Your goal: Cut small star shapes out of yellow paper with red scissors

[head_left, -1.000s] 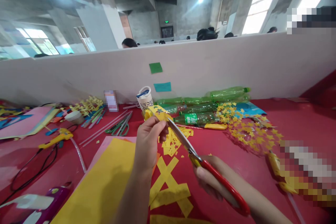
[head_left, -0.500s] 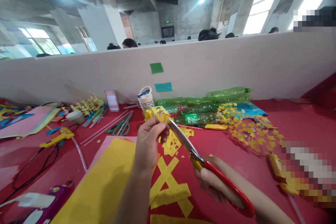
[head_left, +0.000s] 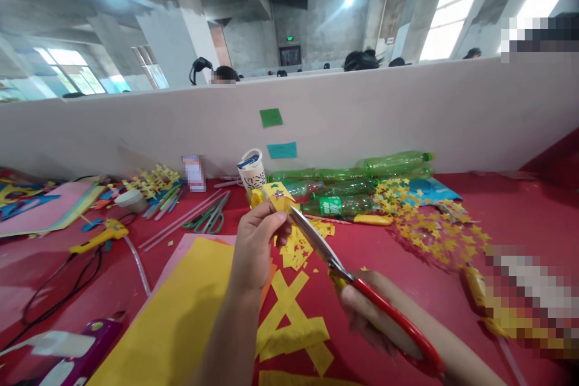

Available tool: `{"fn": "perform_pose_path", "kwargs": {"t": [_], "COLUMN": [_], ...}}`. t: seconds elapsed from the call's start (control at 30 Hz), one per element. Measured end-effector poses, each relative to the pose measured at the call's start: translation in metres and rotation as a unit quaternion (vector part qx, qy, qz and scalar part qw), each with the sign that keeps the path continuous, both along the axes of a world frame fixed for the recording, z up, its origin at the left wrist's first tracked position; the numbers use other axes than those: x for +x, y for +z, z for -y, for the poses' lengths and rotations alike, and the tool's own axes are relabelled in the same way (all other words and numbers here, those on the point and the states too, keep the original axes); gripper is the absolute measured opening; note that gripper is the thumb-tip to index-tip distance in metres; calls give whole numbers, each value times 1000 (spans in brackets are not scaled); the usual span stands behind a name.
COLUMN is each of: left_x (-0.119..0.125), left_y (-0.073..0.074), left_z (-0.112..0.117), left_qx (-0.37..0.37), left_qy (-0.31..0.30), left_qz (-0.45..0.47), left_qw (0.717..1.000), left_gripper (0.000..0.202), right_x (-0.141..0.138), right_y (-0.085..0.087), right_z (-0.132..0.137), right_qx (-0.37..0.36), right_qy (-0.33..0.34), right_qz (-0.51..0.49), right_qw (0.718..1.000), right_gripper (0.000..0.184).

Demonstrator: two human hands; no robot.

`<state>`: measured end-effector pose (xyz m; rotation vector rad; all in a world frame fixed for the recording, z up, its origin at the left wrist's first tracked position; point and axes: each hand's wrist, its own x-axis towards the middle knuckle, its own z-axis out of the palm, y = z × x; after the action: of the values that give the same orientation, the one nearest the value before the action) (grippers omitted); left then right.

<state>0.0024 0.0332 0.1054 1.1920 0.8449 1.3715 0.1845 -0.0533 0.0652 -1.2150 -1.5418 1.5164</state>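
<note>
My left hand (head_left: 260, 241) is closed in a pinch near the middle, gripping a yellow felt strip (head_left: 279, 192) with star-shaped holes in it. Red-handled scissors (head_left: 316, 244) are in my right hand (head_left: 368, 310), whose fingers wrap round the handles. The blade tips meet the yellow piece just beside my left fingertips; how far the blades are parted is hard to see. Beneath the hands lies a pile of yellow scraps (head_left: 296, 250) with star cut-outs. Crossed yellow strips (head_left: 289, 298) rest closer to me.
A large yellow sheet (head_left: 181, 307) lies at left. Behind are green-handled scissors (head_left: 210, 217), a white patterned cup (head_left: 252, 175), green plastic bottles (head_left: 348, 205) and a yellow cutter (head_left: 373, 219). Yellow stars (head_left: 425, 223) cluster right. A yellow glue gun (head_left: 99, 236) trails its cord at left.
The red scissor handle has shifted slightly toward the lower right. My left hand and the yellow strip stay nearly still. Beyond the partition, a dark shape has risen at left.
</note>
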Motion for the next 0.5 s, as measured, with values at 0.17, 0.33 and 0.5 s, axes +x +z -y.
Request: {"fn": "perform_pose_path", "kwargs": {"t": [0.17, 0.33, 0.5], "left_x": [-3, -4, -4], "left_y": [0, -1, -2], "left_z": [-1, -2, -2], "left_qx": [9, 10, 11], "left_qy": [-5, -7, -11], "left_qz": [-8, -3, -2], "left_qw": [1000, 1000, 1000], "left_gripper": [16, 17, 17], "right_x": [1, 1, 1], "right_y": [1, 3, 5], "right_z": [3, 4, 2], "right_qx": [12, 15, 14], "right_qy": [-16, -19, -14], "right_qz": [16, 30, 35], "right_qw": [1000, 999, 999], "right_gripper": [59, 59, 59]}}
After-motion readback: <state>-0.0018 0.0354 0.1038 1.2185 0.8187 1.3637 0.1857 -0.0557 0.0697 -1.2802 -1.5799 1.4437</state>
